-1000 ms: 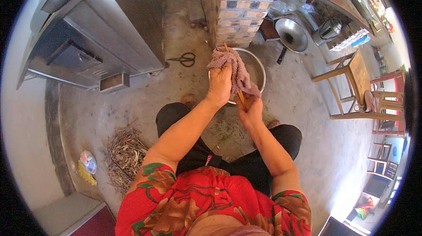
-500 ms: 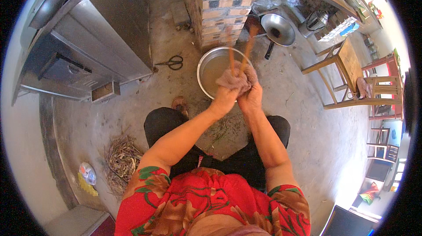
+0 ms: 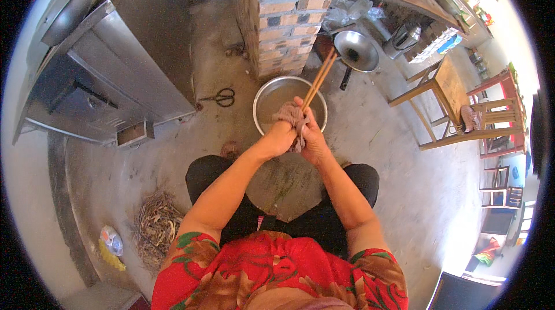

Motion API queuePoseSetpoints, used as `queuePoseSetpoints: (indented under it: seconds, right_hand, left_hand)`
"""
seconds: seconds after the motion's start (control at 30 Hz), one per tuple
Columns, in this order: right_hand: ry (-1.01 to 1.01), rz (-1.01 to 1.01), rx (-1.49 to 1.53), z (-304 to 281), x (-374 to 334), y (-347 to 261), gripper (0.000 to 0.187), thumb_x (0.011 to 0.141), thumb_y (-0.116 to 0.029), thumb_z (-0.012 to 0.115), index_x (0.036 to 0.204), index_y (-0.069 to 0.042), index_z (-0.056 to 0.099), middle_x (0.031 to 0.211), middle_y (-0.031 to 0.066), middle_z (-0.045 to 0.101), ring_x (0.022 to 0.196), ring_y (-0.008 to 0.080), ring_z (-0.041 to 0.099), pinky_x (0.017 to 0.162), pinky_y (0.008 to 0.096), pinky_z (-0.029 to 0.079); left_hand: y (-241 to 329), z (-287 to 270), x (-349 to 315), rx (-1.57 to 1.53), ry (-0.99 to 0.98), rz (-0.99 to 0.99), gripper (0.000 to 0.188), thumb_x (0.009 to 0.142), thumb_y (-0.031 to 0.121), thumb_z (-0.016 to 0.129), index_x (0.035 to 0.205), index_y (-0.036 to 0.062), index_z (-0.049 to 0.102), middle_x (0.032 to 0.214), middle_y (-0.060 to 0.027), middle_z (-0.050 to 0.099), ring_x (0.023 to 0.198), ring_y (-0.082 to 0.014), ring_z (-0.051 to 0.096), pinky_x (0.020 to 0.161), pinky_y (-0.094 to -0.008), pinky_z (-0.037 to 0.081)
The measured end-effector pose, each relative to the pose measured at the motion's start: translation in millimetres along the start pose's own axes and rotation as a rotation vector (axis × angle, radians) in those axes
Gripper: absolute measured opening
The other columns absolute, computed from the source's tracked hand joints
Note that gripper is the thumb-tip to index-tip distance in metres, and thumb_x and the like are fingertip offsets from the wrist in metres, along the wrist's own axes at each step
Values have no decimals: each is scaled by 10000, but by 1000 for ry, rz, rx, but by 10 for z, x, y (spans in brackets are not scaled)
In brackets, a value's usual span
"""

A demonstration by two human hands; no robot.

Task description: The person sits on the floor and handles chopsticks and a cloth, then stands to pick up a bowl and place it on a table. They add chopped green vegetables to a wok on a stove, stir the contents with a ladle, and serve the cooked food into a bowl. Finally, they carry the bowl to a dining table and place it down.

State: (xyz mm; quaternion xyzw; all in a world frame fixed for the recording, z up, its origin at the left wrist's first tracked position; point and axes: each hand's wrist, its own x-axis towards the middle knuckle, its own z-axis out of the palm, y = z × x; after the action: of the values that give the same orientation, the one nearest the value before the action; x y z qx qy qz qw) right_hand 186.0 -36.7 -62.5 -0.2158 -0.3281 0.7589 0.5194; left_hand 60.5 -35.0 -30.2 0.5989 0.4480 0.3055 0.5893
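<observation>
A: What are the hands doing at the centre of the frame?

B: The left hand (image 3: 280,136) is clenched round a bunched brownish cloth (image 3: 291,114). The right hand (image 3: 313,135) presses against it, fingers closed on a pair of wooden chopsticks (image 3: 319,82) that slant up and right from the cloth.

A: And below them?

B: A round metal basin (image 3: 267,97) sits on the concrete floor, just above centre; hands and cloth hang over its lower rim.

A: Any packages?

B: A small blue and yellow packet (image 3: 111,242) lies at lower left beside a heap of dry twigs (image 3: 155,224).

A: What else is about?

B: Scissors (image 3: 221,97) lie left of the basin, near a steel cabinet (image 3: 110,67) at upper left. A brick pillar (image 3: 277,27) stands directly above the basin, with a metal wok (image 3: 356,50) to its right. Wooden chairs (image 3: 457,105) fill the right edge.
</observation>
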Motion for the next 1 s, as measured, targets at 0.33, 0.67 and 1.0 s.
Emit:
queuePoseSetpoints:
  seconds: [0.33, 0.67, 1.0]
  right_hand:
    - [379, -117, 19, -40, 10, -42, 273, 836, -111, 481, 1097, -33, 455, 981, 92, 556, 877, 199, 573, 788, 330, 480]
    - [451, -197, -419, -128, 24, -59, 280, 824, -122, 508, 1091, -47, 468, 912, 53, 532, 811, 120, 511, 719, 257, 431]
    - [172, 53, -489, 267, -223, 120, 497, 816, -136, 573, 1253, -54, 353, 1073, 72, 510, 950, 158, 520, 802, 284, 430]
  left_hand:
    - [-166, 204, 74, 282, -86, 296, 452, 771, 102, 480, 1176, -68, 374, 1162, -281, 440, 1125, -409, 411, 948, -412, 336]
    - [302, -98, -102, 689, 651, 575, 288, 747, 247, 650, 912, 14, 613, 1006, -161, 574, 889, -318, 566, 769, -360, 449]
    - [-36, -93, 36, -103, 244, 95, 287, 872, 262, 525, 849, -14, 602, 737, -42, 609, 696, -124, 563, 632, -293, 473]
